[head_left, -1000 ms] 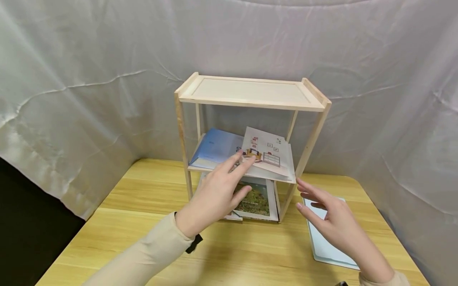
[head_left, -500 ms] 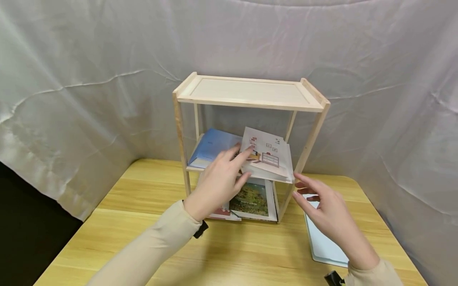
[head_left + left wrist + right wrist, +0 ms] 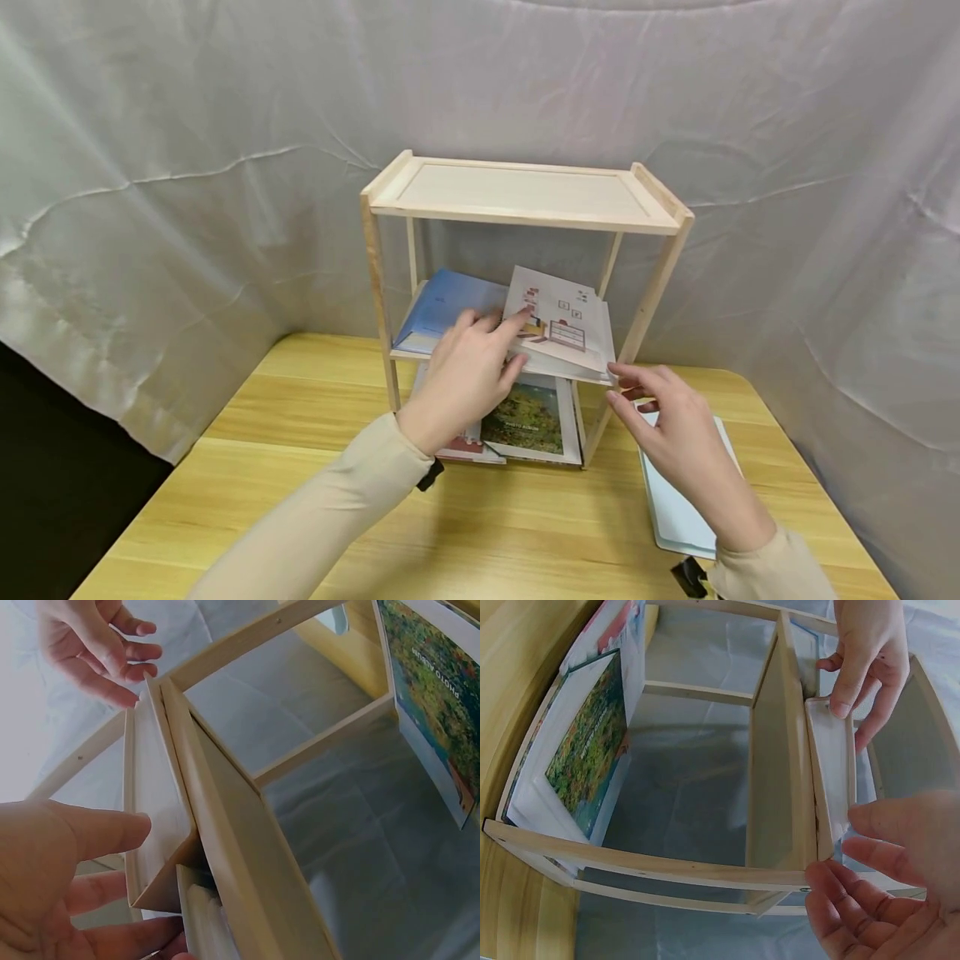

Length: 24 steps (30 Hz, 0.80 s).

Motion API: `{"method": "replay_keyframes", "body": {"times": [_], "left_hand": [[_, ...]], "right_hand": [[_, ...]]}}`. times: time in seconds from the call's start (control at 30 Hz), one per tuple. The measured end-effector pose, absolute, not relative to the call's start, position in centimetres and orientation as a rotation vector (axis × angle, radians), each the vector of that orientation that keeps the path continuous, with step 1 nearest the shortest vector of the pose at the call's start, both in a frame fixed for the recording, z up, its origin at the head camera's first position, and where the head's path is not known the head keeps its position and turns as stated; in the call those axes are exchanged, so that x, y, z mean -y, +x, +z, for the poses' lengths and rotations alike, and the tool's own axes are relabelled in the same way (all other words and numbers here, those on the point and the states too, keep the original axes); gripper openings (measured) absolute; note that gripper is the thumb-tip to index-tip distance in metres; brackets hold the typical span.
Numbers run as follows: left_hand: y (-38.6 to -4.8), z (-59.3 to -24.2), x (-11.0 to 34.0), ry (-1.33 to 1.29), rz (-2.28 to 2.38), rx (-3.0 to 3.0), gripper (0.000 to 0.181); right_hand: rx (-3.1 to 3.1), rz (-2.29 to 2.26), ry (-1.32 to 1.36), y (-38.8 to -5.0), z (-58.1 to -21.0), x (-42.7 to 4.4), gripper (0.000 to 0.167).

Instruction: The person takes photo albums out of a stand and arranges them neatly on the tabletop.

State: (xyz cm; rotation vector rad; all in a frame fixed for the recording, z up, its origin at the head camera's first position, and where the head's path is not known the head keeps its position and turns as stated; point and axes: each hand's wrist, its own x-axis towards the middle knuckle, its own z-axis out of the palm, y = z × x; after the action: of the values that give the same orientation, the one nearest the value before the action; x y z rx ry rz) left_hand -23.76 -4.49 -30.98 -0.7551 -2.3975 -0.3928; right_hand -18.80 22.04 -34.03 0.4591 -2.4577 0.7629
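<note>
On the middle shelf lies a white book (image 3: 562, 321) with a drawn room on its cover, its right side near the shelf's right post. My left hand (image 3: 468, 367) rests on the book's left part, fingers spread over the cover and thumb at the front edge. At the book's front right corner is my right hand (image 3: 678, 425), its fingertips (image 3: 866, 814) touching or very near the edge. Beside the white book, partly under my left hand, lies a blue book (image 3: 453, 304). In the left wrist view the white book's page edge (image 3: 154, 795) faces the camera.
The pale wooden shelf rack (image 3: 525, 196) stands on a wood-grain table (image 3: 300, 475). A photo album (image 3: 528, 421) and another book (image 3: 465, 446) are on the bottom level. A light blue folder-like item (image 3: 682, 508) lies right of the rack, before grey curtains (image 3: 225, 208).
My right hand has moved left to the white book's front right corner. My left hand has shifted slightly, its fingers now bent more on the cover. The books appear unmoved.
</note>
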Motion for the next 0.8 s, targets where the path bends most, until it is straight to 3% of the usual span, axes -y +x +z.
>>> {"method": "replay_keyframes", "body": {"times": [0.2,0.8], "left_hand": [[-23.6,-31.1,4.0,-0.725,-0.353,2.405,0.038],[-22.5,-31.6,3.7,-0.749,-0.322,2.309,0.034]], "right_hand": [[2.418,0.756,0.446,-18.9,-34.1,-21.9,0.028],[2.391,0.854,0.432,-18.0,-34.0,-21.5,0.024]]}}
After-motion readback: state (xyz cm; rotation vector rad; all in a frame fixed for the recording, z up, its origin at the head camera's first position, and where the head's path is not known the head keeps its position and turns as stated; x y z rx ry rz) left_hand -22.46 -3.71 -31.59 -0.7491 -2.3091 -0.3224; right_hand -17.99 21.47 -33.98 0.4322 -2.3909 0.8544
